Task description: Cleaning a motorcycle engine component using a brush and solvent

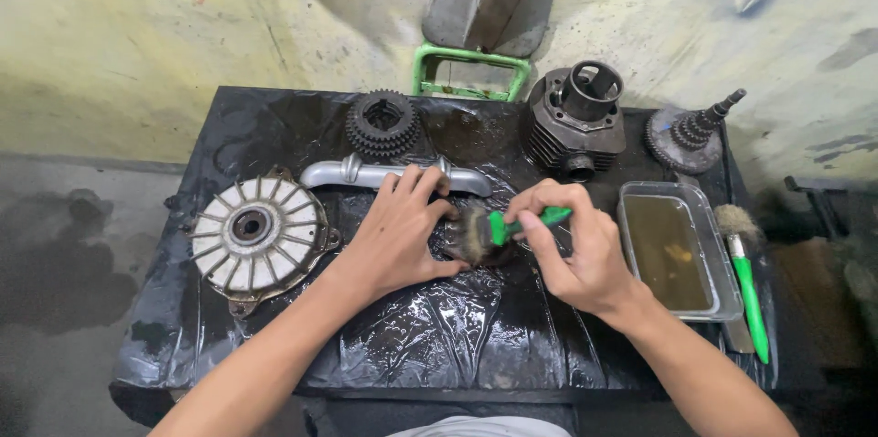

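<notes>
On the desk (274, 117), which is wearing a wet black plastic sheet, the biggest piece, a finned round cover (258, 234), is lying at the left. Far right of centre a dark cylinder (574, 122) is standing, with a geared shaft (688, 133) lying further right and a gear cluster (382, 123) sitting far left of centre. A grey handle bar (366, 174) is lying across the middle, just beyond the hands. At the right a clear tray (679, 250) is holding brown liquid, and a spare green brush (745, 277) is resting just beside it. The left hand (402, 236) is pressing down at the centre, its fingers spread over a small dark part (485, 254) that is mostly hidden. The right hand (576, 250) is gripping a brush (498, 229), fingers clamped on its green handle, bristles touching that part.
</notes>
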